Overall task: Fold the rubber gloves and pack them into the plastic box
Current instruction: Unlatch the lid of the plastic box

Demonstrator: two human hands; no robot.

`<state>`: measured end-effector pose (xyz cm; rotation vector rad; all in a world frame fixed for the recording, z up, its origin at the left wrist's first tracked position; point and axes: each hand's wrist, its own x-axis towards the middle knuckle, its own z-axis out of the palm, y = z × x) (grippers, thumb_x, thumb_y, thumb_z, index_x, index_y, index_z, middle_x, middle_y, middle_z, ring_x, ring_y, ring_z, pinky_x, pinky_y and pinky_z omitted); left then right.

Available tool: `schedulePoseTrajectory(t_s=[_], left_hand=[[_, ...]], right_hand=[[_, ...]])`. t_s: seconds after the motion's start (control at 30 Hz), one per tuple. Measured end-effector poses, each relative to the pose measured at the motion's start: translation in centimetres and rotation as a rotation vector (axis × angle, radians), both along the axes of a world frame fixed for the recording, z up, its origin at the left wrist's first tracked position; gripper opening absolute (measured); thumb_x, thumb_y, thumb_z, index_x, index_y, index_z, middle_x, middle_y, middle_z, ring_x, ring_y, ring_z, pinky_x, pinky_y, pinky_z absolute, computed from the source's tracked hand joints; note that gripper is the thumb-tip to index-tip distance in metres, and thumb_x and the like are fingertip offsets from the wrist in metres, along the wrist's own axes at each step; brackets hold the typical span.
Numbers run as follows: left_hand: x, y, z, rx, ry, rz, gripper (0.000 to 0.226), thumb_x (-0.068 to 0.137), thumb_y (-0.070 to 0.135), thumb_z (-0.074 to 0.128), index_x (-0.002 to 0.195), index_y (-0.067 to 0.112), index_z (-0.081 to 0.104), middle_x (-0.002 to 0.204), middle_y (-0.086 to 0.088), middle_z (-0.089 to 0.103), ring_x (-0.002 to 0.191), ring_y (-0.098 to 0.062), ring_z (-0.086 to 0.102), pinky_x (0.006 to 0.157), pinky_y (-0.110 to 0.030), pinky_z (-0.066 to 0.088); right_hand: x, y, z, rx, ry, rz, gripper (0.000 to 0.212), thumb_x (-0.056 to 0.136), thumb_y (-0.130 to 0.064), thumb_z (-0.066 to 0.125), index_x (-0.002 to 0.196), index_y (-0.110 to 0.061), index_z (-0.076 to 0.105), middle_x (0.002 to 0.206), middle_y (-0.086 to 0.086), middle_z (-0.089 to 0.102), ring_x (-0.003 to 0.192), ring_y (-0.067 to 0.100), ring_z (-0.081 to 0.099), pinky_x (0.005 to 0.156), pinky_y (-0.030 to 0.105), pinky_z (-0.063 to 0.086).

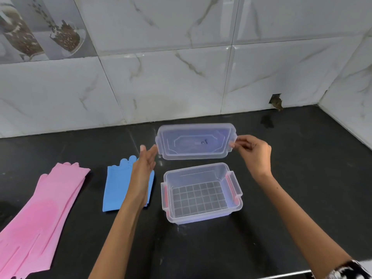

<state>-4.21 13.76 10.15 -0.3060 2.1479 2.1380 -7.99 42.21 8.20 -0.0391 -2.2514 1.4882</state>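
Observation:
A clear plastic box (201, 215) with red side latches stands open and empty in the middle of the black counter. Its clear lid (193, 141) lies just behind it. My right hand (253, 154) pinches the lid's right end tab. My left hand (144, 168) is at the lid's left end, fingers straight and fingertips touching its edge. Folded blue rubber gloves (116, 188) lie left of the box, partly hidden by my left hand. Pink rubber gloves (40, 218) lie flat and unfolded at the far left.
The black counter (291, 158) meets a marble-tiled wall (181, 77) at the back and another on the right. A small hole in the tile (276, 101) sits near the back right corner. The counter's front edge (281, 275) runs at the lower right.

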Motion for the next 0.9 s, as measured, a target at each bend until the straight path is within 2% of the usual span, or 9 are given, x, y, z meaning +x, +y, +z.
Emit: schedulePoseTrajectory(t_s=[0.1,0.23,0.33,0.5,0.6,0.67,0.77,0.83,0.9], left_hand=[[-3.9,0.0,-0.9,-0.032,-0.002,0.026,0.068,0.094,0.061,0.02,0.143,0.018,0.041,0.148,0.001,0.043,0.139,-0.016,0.035,0.12,-0.04,0.018],[-7.9,0.3,-3.0,-0.081,-0.16,0.064,0.065,0.097,0.056,0.022,0.139,0.011,0.045,0.145,-0.007,0.046,0.135,-0.023,0.041,0.118,-0.042,0.024],[-9.2,0.3,-4.7,-0.094,-0.26,0.054,0.061,0.099,0.052,0.022,0.131,0.01,0.051,0.143,-0.011,0.047,0.13,-0.024,0.045,0.113,-0.037,0.029],[-9.4,0.5,-6.7,-0.079,-0.293,0.002,0.048,0.1,0.046,0.027,0.127,0.019,0.057,0.125,0.006,0.058,0.115,-0.012,0.054,0.091,-0.02,0.03],[-9.4,0.5,-7.1,-0.097,-0.279,0.025,0.033,0.099,0.042,0.035,0.096,0.028,0.065,0.099,0.012,0.064,0.083,0.002,0.056,0.07,-0.013,0.038],[-9.2,0.4,-7.3,-0.123,-0.265,0.015,0.035,0.099,0.039,0.036,0.099,0.024,0.067,0.102,0.005,0.068,0.089,-0.006,0.061,0.069,-0.016,0.041],[-8.6,0.1,-7.0,-0.152,-0.187,0.026,0.038,0.1,0.037,0.037,0.125,0.017,0.059,0.126,0.0,0.061,0.114,-0.013,0.055,0.092,-0.022,0.039],[-7.9,-0.1,-6.2,-0.197,-0.122,0.027,0.042,0.1,0.039,0.039,0.136,0.018,0.047,0.139,0.0,0.051,0.126,-0.015,0.046,0.097,-0.024,0.031],[-6.7,-0.2,-5.2,-0.256,-0.045,0.011,0.045,0.099,0.039,0.039,0.141,0.02,0.042,0.146,0.0,0.044,0.133,-0.016,0.04,0.098,-0.023,0.029]], right_hand=[[-3.2,-0.6,-0.9,-0.009,-0.154,-0.095,0.012,0.073,-0.017,0.078,0.081,-0.013,0.07,0.072,-0.004,0.071,0.068,0.007,0.07,0.067,0.019,0.058],[-6.3,-1.2,-3.1,0.026,-0.337,-0.081,0.011,0.074,-0.009,0.078,0.083,-0.005,0.072,0.074,0.007,0.072,0.069,0.017,0.07,0.076,0.034,0.06],[-7.6,-1.4,-4.8,0.07,-0.416,-0.042,0.018,0.076,-0.009,0.076,0.092,-0.003,0.073,0.085,0.011,0.073,0.075,0.017,0.068,0.082,0.032,0.057],[-8.0,-2.0,-6.5,0.085,-0.54,0.047,0.025,0.087,-0.01,0.065,0.111,-0.002,0.067,0.11,0.012,0.07,0.094,0.018,0.065,0.091,0.032,0.051],[-7.7,-2.1,-6.8,0.055,-0.581,0.095,0.028,0.091,-0.008,0.057,0.118,-0.005,0.064,0.119,0.01,0.067,0.109,0.022,0.062,0.098,0.036,0.049],[-7.5,-1.9,-6.5,0.033,-0.572,0.109,0.029,0.092,-0.006,0.055,0.12,-0.005,0.062,0.122,0.01,0.065,0.112,0.021,0.06,0.098,0.034,0.048],[-6.9,-1.9,-5.3,0.078,-0.518,0.11,0.033,0.093,-0.006,0.053,0.126,-0.003,0.057,0.128,0.011,0.061,0.117,0.023,0.057,0.103,0.036,0.044],[-6.1,-2.0,-4.2,0.134,-0.459,0.111,0.033,0.094,-0.006,0.052,0.127,-0.003,0.057,0.128,0.011,0.061,0.118,0.023,0.057,0.103,0.035,0.045],[-4.7,-2.1,-3.0,0.192,-0.38,0.118,0.032,0.094,-0.006,0.052,0.125,-0.005,0.058,0.125,0.009,0.063,0.113,0.02,0.06,0.096,0.025,0.048]])
